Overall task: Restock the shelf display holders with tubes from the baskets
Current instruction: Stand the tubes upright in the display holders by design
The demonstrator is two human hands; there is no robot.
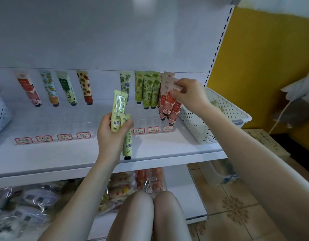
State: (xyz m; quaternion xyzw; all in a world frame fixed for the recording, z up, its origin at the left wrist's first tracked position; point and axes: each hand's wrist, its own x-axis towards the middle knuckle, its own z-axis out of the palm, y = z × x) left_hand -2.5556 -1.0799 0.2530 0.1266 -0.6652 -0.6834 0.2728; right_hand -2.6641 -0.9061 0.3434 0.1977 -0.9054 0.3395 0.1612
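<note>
The left hand (113, 131) is gripping two green tubes (121, 122), long axes near upright, below and left of their slot. Farther back, the right hand (188, 94) is pinching a pink tube (169, 101) into the rightmost holder.

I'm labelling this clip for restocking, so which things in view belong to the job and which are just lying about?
Part of the job:
- two pale green tubes in the left hand
- pink tubes under the right hand
- white basket
- tubes already standing on the shelf

Just lying about:
- wrapped packets on the lower shelf
- cardboard box
</note>
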